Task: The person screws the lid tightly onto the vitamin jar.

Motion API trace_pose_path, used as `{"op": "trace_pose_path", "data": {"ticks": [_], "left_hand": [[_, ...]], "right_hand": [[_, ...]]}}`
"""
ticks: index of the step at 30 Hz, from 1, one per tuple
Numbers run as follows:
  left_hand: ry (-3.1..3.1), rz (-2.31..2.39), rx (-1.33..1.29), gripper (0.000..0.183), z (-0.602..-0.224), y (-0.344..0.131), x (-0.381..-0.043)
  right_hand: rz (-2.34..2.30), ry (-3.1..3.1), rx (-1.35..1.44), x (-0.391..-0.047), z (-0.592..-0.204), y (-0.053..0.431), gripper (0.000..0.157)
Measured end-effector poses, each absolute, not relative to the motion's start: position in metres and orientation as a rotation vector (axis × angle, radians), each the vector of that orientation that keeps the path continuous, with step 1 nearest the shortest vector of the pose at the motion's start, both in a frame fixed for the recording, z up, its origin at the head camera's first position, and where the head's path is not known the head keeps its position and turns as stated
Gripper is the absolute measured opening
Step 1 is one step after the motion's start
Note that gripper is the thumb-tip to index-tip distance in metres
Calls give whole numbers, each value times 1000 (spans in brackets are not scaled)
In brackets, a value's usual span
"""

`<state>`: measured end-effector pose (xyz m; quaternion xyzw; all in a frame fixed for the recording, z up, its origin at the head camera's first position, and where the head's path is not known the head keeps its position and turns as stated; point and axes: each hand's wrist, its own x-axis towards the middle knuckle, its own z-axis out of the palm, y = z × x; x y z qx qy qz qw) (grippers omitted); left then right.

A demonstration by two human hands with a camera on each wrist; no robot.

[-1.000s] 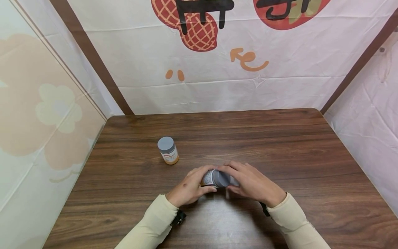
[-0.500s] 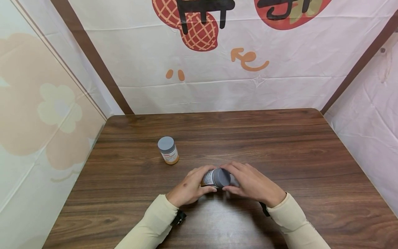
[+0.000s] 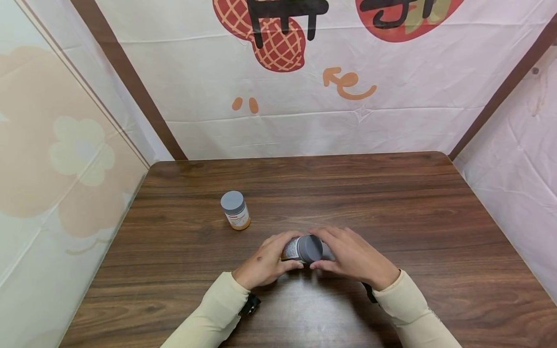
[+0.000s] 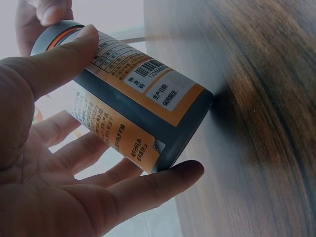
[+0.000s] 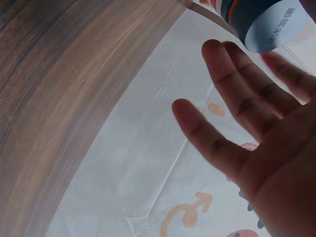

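A dark grey jar (image 3: 290, 250) with a white and orange label lies tilted on its side in the head view, its grey lid (image 3: 311, 249) towards the right. My left hand (image 3: 266, 261) grips its body between thumb and fingers. The left wrist view shows the jar's (image 4: 133, 94) bottom edge right at the tabletop. On the other side my right hand (image 3: 352, 253) spans the lid, thumb below and index finger above. In the right wrist view the lid (image 5: 276, 24) appears at the top right, with the other fingers (image 5: 212, 138) stretched out apart from it.
A second jar (image 3: 235, 210) with a grey lid and orange base stands upright to the left, beyond my left hand. The brown wooden table (image 3: 370, 193) ends at a printed white sheet (image 3: 304, 130) behind and more sheets on both sides.
The right index finger has slid right along the lid's upper edge while the thumb has come left beneath it. The left hand, its jar and the standing jar have stayed in place.
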<state>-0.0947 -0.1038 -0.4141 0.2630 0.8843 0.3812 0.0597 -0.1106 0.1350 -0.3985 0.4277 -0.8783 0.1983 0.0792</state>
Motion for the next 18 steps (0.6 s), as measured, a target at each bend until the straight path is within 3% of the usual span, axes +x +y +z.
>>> {"op": "trace_pose_path", "data": {"ticks": [18], "left_hand": [[2658, 1162, 783, 56, -414, -105, -94]], "right_hand": [[585, -2620, 1358, -111, -396, 135, 59]]}}
